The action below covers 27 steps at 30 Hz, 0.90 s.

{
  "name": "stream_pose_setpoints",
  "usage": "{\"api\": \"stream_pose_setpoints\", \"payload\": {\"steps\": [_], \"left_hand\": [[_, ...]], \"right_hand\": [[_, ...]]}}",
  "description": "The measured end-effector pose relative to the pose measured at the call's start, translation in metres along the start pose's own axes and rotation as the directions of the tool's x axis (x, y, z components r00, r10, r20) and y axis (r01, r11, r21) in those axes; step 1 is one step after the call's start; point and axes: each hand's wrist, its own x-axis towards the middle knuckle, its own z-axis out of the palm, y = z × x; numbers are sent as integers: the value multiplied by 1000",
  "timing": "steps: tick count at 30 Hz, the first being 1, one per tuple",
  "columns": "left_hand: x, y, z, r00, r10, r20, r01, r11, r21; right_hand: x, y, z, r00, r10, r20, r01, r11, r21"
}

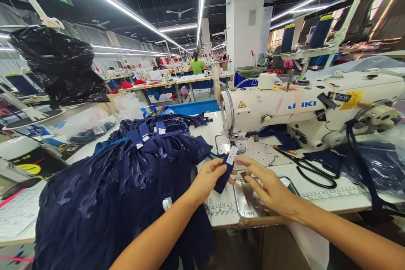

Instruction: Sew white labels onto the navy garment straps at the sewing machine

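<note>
My left hand [207, 179] pinches a short navy fabric strip [223, 179] between thumb and fingers, just in front of the sewing machine's needle area. A white printed label [232, 155] lies on the strip's upper end. My right hand [268, 185] is at the right of the strip, fingers apart, with the index fingertip close to the label; whether it touches cannot be made out. The white sewing machine [272, 105] stands behind both hands. Beside my left forearm, a large heap of navy garments [120, 190] covers the table, several with small white labels.
Black-handled scissors [311, 168] lie right of my right hand. A metal dish [248, 202] sits at the table's front edge, near a printed ruler strip [335, 194]. Plastic-wrapped navy fabric [376, 168] is at the right. A black plastic bag [57, 63] hangs at the left.
</note>
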Motion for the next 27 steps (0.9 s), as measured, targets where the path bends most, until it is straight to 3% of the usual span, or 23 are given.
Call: {"api": "stream_pose_setpoints", "payload": {"steps": [3, 6, 13, 27], "left_hand": [[0, 1, -2, 999, 16, -47, -13, 997, 81], [0, -1, -3, 998, 38, -43, -33, 994, 104], [-1, -4, -5, 999, 45, 12, -46, 994, 97], [-5, 0, -2, 1000, 25, -5, -24, 993, 115]], "right_hand": [[7, 2, -1, 973, 225, -43, -220, 970, 107], [16, 4, 2, 941, 334, 51, -337, 917, 214], [26, 6, 12, 924, 374, 76, -377, 862, 339], [22, 14, 16, 922, 383, 50, -382, 887, 260]]}}
